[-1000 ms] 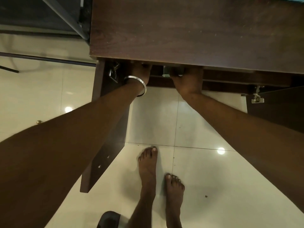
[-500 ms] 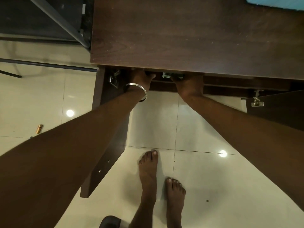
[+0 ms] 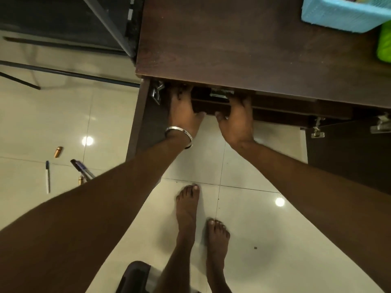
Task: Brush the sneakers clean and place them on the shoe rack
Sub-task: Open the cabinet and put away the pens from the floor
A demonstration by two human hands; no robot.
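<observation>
I look straight down on a dark wooden shoe rack cabinet (image 3: 243, 49) with both doors open. Just under its top edge a strip of a sneaker (image 3: 221, 93) shows on the shelf, grey-white with a ribbed sole; the rest of it is hidden. My left hand (image 3: 184, 112), with a metal bangle on the wrist, reaches into the opening left of the sneaker, fingers straight and thumb on the shelf's front edge. My right hand (image 3: 237, 121) hovers at the shelf edge below the sneaker, fingers spread and loose. Neither hand holds anything. No brush is in view.
A light blue basket (image 3: 338, 13) and a green thing (image 3: 385, 43) stand on the cabinet top. The left door (image 3: 143, 123) and right door (image 3: 349, 153) stand open. Pens and small items (image 3: 63, 168) lie on the tiled floor. My bare feet (image 3: 201, 225) stand before the cabinet.
Both hands have drawn back out from under the cabinet top and now show fully at the shelf edge. The view has shifted, bringing the basket and floor items into sight.
</observation>
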